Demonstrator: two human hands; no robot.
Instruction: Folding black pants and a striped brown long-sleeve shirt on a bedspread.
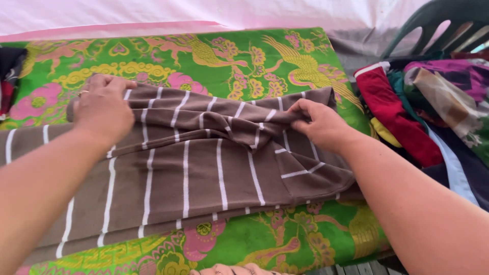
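Note:
A brown garment with thin white stripes [204,173] lies spread across a bright green cloth with pink flowers and yellow birds [224,61]. My left hand [102,107], a ring on one finger, presses down on the garment's far left edge with fingers curled over the fabric. My right hand [321,125] pinches a bunched fold of the same garment near its right end, lifting the fabric slightly into a ridge that runs between both hands.
To the right lies a heap of mixed clothes [433,107], with red, purple, blue and yellow pieces. A dark green plastic chair [443,25] stands behind the heap. A pale pink sheet [153,15] runs along the back. Dark fabric [10,71] shows at the left edge.

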